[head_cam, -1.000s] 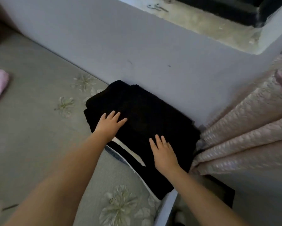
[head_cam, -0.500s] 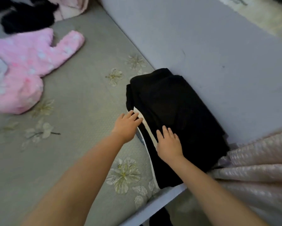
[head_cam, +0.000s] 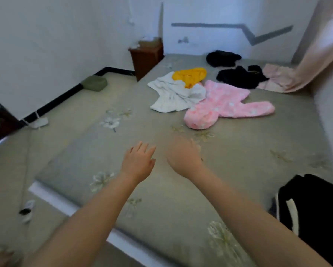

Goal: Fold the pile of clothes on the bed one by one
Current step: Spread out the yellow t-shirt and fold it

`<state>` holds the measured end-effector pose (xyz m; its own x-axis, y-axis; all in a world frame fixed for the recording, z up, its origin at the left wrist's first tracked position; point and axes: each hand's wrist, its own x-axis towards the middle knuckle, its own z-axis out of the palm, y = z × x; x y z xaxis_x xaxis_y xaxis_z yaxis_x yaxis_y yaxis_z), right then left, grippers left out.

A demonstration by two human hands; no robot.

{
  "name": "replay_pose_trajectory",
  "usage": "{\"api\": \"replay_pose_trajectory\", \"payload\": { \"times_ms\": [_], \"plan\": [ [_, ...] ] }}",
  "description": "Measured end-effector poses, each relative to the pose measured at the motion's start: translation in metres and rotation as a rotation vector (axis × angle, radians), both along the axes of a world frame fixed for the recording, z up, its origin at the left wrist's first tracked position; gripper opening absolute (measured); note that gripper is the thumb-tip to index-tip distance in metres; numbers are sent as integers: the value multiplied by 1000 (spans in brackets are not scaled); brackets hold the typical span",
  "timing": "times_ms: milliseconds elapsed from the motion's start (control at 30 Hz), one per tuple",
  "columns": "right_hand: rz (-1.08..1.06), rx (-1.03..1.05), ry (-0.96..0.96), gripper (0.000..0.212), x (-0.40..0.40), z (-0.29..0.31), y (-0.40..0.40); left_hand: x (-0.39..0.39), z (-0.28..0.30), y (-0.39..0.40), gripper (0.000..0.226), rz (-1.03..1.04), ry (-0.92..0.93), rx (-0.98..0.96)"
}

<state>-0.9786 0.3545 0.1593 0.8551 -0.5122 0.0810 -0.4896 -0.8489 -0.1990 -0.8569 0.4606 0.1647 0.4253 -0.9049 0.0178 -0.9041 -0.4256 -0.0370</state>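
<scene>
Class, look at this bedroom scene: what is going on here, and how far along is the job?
A person is folding clothes on a bed. Both the left hand and the right hand are held out empty over the bare sheet, towards the unfolded clothes ahead: a pink fleece garment, a white one, a yellow one and dark ones. A folded black garment lies at the right edge.

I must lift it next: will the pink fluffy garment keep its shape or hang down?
The pink garment will probably hang limp, since it lies flat on the bed. Its fluffy pile suggests easy grip. It looks light.
</scene>
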Motion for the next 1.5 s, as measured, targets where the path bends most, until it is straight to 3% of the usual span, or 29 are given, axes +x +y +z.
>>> {"api": "replay_pose_trajectory", "payload": {
  "times_ms": [200, 367, 633, 967, 1233, 1500],
  "plan": [
    [255, 0, 67, 55, 152, 20, 133, 114, 27, 176, 54, 362, -57, 39],
    [337, 17, 98, 55, 249, 3, 248, 188, 23, 302, 50, 555, -57, 53],
    [449, -25, 148, 57, 396, -38, 351, 324, -17, 433, 46, 810, -49, 54],
    [488, -6, 168, 58, 667, -56, 374, 572, -30, 468, 51, 900, 52, 173],
    [391, -29, 86, 57, 859, -60, 371, 774, -22, 465, 50, 903, 5, 95],
    [133, -11, 107, 57, 1014, -73, 334, 988, -35, 415, 51, 671, 18, 123]
  ]
}}
